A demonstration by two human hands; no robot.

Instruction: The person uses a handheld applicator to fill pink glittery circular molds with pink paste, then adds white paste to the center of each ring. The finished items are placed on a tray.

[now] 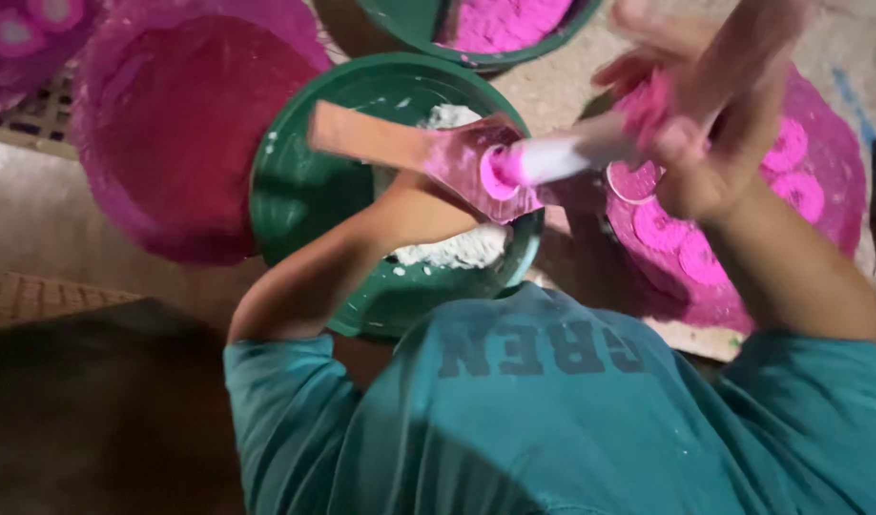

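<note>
My left hand (417,198) grips a flat wooden paddle (371,136) whose near end is stained pink; the paddle hides most of the fingers. It is held over a green bowl (295,195) with white powder (454,250) in it. My right hand (719,133), smeared pink, is shut on a white cylinder (564,157). The cylinder's pink tip (500,173) rests against the paddle's stained end.
A large pink basin (171,124) stands to the left of the bowl. A second green bowl (400,24) with pink powder (504,19) is at the top. A pink tray (829,181) on the right carries several round pink discs (662,229). More pink discs (18,29) lie top left.
</note>
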